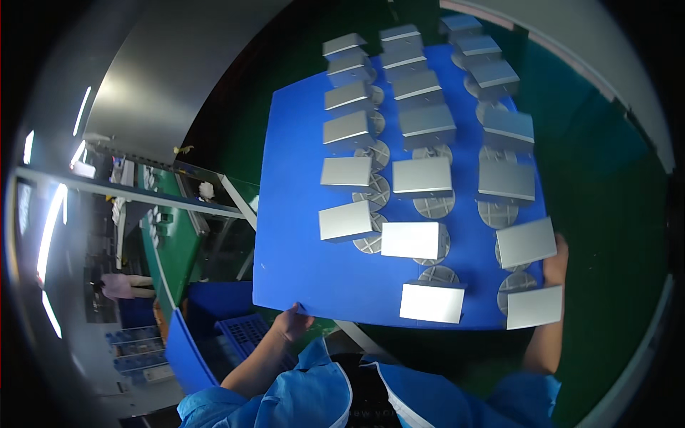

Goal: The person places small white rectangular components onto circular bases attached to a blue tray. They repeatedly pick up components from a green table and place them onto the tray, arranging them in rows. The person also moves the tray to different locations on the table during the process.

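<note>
A flat blue board [289,207] is held out in front of my body, tilted a little. Several silver-grey box-shaped pieces [422,175] stand on it in three rough rows, each with a round grey ribbed disc [435,205] beside or under it. My left hand [291,324] is closed on the near edge by the left corner, the thumb on top. My right hand [556,264] grips the right edge near the front, partly hidden behind the silver pieces there. The fingers under the board are hidden in both cases.
To the left is a long green worktable [170,250] with a metal frame rail [135,191]. Below it are a blue crate [242,334] and an upright blue panel [187,349]. A person in pink [120,286] is farther off. Dark green floor [606,235] lies to the right.
</note>
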The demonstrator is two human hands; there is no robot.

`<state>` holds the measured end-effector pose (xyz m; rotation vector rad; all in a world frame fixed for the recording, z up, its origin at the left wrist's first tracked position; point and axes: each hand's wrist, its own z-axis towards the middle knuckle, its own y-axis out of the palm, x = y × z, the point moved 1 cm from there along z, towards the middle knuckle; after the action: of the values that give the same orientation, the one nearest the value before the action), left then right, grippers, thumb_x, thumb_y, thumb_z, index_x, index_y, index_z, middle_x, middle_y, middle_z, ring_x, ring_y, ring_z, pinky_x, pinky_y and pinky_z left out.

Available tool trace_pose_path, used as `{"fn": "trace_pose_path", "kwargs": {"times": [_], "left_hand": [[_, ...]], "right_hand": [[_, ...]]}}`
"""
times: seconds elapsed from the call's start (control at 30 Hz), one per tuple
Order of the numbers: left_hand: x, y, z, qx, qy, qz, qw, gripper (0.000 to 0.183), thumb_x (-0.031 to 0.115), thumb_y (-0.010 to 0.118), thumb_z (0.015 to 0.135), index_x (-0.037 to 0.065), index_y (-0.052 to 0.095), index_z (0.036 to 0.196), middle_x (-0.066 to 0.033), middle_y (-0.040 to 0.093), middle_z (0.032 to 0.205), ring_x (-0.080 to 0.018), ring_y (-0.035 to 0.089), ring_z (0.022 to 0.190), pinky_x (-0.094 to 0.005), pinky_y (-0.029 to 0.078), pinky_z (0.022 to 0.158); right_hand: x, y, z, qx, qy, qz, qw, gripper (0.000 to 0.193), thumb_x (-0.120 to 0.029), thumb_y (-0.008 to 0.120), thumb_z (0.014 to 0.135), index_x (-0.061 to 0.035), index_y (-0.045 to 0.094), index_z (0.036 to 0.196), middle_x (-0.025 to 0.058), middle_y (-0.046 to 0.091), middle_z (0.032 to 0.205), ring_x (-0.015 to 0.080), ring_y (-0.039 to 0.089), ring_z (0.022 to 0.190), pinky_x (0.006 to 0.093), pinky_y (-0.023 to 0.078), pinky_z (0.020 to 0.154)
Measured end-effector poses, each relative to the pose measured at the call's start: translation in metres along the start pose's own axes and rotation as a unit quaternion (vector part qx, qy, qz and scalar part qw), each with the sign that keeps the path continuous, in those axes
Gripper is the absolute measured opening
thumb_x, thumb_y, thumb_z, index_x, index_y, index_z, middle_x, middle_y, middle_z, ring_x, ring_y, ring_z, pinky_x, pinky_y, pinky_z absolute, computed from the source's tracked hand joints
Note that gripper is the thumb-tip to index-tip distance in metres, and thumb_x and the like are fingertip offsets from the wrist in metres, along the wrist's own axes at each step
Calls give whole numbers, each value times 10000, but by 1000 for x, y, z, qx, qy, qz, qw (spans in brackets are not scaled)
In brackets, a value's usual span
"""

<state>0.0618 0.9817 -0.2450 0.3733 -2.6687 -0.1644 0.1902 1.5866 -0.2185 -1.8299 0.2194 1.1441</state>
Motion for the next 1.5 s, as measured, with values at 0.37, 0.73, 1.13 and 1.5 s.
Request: {"fn": "trace_pose_path", "kwargs": {"times": [0.37,0.73,1.13,1.5], "left_hand": [[134,12,82,17,-8,150,989,342,312,374,922,-7,489,964,-138,571,779,-256,589,688,-386,523,647],[228,16,112,-64,192,110,973,222,249,511,860,34,507,913,-13,487,697,-131,507,600,-268,501,556],[94,-38,32,-224,-15,162,961,431,363,444,897,-5,406,1117,-167,552,1008,-282,587,889,-397,500,760],[156,-71,79,-57,179,227,955,278,288,410,924,36,519,966,6,530,657,-53,380,401,-198,241,318]], "right_hand": [[-16,2,-107,122,44,0,992,275,-169,593,773,68,594,911,145,632,820,164,574,752,294,449,674],[-34,108,-189,209,170,125,955,269,-220,585,814,16,537,696,46,544,601,116,462,529,287,404,497],[-158,264,-294,182,282,152,930,340,-295,558,857,42,522,835,108,564,737,175,524,668,323,443,543],[-207,333,-346,-193,377,304,854,310,-233,562,852,9,486,1030,118,582,944,210,606,800,314,518,738]]}}
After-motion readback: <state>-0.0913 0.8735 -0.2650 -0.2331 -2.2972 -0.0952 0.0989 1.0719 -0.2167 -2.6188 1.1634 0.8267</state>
